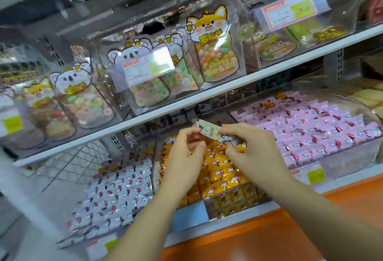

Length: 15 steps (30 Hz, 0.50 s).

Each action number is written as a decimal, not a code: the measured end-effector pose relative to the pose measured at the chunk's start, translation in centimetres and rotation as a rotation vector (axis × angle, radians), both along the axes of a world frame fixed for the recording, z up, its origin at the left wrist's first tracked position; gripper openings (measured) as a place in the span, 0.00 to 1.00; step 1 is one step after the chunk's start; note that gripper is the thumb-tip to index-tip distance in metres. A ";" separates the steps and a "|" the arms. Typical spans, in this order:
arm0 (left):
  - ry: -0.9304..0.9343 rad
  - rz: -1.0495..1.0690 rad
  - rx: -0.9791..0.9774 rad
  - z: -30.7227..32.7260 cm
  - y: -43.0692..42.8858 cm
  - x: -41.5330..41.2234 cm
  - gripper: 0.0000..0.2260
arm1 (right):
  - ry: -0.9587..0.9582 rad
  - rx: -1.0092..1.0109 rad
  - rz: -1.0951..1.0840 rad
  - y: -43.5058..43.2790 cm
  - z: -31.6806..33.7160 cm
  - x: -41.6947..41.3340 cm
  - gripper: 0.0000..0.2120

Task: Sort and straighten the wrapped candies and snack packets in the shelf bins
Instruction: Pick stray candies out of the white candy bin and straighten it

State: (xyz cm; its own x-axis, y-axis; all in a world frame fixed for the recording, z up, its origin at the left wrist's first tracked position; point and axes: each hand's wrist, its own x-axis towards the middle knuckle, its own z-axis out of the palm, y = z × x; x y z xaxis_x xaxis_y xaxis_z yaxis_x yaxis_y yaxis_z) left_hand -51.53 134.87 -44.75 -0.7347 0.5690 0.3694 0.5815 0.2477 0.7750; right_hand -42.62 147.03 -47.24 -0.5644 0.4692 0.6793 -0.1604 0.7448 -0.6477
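A pale wrapped candy (208,129) with dark twisted ends hangs above the middle bin of yellow-wrapped candies (219,169). My left hand (183,157) pinches its left end with thumb and forefinger. Fingers of my right hand (250,147) hold its right end, along with a small yellow-wrapped piece (241,147). To the left lies a clear bin of white wrapped candies (116,194) in rows. On the right sits a bin of pink wrapped candies (310,128), neatly rowed.
The shelf above (186,103) carries clear bins of animal-shaped snack pouches (215,49) with price tags (149,68). An orange ledge (269,236) runs along the front below the bins. More pale packets (364,95) show at the far right.
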 end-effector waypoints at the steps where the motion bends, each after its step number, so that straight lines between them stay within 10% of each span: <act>1: -0.028 0.034 0.030 -0.1 -1.0 -0.5 0.11 | 0.006 -0.002 0.032 -0.9 -0.2 -0.5 0.17; 15: -0.525 0.200 0.500 -1.5 -9.1 -3.9 0.17 | -0.046 -0.019 0.286 -9.3 -1.1 -4.5 0.22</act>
